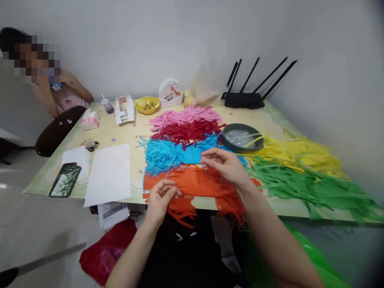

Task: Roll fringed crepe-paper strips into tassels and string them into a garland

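Fringed orange paper (195, 182) lies along the table's front edge, its strips hanging over. My left hand (162, 198) is at the left part of the orange paper, thumb and fingertips brought together; whatever is between them is too small to make out. Over the border of the orange and blue paper (163, 154) is my right hand (223, 164), its fingers bent and closed toward the thumb, with nothing clearly visible in them. Red (186, 132) and pink fringed paper (189, 116) lie behind the blue.
Green (315, 190) and yellow strips (303, 152) spread at right, beside a dark bowl (243, 138). A black router (244, 100) stands at the back. White sheets (109, 174) and a phone (65, 180) lie at left. A person (70, 94) sits at far left.
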### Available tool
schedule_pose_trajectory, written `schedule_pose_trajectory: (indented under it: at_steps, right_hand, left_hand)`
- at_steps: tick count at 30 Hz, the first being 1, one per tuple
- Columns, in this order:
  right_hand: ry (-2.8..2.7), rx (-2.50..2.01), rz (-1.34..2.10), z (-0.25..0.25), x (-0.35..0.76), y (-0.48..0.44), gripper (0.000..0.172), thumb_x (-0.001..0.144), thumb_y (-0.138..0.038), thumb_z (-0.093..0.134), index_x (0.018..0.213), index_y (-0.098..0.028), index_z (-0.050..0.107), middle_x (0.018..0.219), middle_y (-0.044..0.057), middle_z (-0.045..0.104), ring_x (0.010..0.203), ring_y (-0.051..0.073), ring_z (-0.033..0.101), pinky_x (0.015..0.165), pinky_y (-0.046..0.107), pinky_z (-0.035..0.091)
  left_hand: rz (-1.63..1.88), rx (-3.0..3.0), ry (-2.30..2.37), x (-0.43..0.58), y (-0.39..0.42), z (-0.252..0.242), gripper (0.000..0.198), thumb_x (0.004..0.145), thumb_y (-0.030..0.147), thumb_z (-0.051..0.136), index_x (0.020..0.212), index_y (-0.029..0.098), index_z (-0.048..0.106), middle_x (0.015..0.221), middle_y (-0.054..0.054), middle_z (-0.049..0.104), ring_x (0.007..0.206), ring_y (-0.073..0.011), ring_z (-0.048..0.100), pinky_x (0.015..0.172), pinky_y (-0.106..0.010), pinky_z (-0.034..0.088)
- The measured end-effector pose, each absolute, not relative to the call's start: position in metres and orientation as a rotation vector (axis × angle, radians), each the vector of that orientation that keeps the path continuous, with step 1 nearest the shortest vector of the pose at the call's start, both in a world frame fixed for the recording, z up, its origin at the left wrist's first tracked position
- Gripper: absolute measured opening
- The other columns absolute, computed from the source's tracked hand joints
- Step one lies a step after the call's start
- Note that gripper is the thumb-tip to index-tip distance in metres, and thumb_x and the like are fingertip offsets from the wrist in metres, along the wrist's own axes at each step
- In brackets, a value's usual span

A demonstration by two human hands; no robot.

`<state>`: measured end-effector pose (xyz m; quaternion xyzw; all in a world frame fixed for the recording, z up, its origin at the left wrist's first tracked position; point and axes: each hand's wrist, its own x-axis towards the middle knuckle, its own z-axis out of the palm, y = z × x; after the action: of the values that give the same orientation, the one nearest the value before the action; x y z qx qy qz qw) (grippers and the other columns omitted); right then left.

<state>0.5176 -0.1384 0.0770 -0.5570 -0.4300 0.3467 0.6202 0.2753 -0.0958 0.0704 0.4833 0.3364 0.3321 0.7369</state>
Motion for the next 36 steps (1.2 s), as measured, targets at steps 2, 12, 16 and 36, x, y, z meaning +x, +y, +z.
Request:
schedule_pose_trajectory:
  at_steps: [2, 12, 16, 36]
  right_hand:
    - [-0.993, -1.22, 0.863, 0.084, 0.478, -0.148, 0.026, 0.073, -0.039, 0.078, 0.09, -0.019, 0.072, 0.076, 0.004, 0.075, 0.066, 0.017, 0.072, 0.065, 0.03, 0.061]
    - [-1.042, -1.161, 0.834, 0.096, 0.415, -0.167, 0.019, 0.086, -0.035, 0.068, 0.097, -0.02, 0.07, 0.088, 0.006, 0.077, 0.079, 0.02, 0.075, 0.076, 0.031, 0.063]
    - [-1.018, -1.136, 0.827, 0.097, 0.405, -0.167, 0.018, 0.086, -0.035, 0.068, 0.095, -0.019, 0.068, 0.083, 0.005, 0.077, 0.073, 0.019, 0.075, 0.071, 0.03, 0.063]
    - [-1.0, -1.164, 0.757, 0.087, 0.378, -0.166, 0.012, 0.084, -0.032, 0.068, 0.086, -0.021, 0.07, 0.08, 0.002, 0.069, 0.07, 0.014, 0.066, 0.065, 0.027, 0.057]
  left_hand:
    - [0.737, 1.053, 0.716, 0.275, -0.098, 0.074, 0.03, 0.073, 0.037, 0.078, 0.087, 0.015, 0.063, 0.068, -0.001, 0.069, 0.061, -0.0104, 0.06, 0.065, -0.023, 0.046]
    - [0.812, 1.066, 0.655, 0.262, -0.108, 0.082, 0.023, 0.077, 0.034, 0.075, 0.087, 0.016, 0.064, 0.068, 0.0, 0.069, 0.063, -0.0104, 0.062, 0.065, -0.021, 0.048]
    - [0.833, 1.076, 0.627, 0.257, -0.112, 0.082, 0.021, 0.079, 0.033, 0.074, 0.087, 0.016, 0.065, 0.069, -0.001, 0.07, 0.064, -0.0099, 0.063, 0.064, -0.02, 0.049]
    - [0.896, 1.191, 0.667, 0.245, -0.112, 0.083, 0.018, 0.08, 0.03, 0.073, 0.09, 0.015, 0.072, 0.076, -0.004, 0.074, 0.072, -0.0134, 0.069, 0.073, -0.024, 0.055]
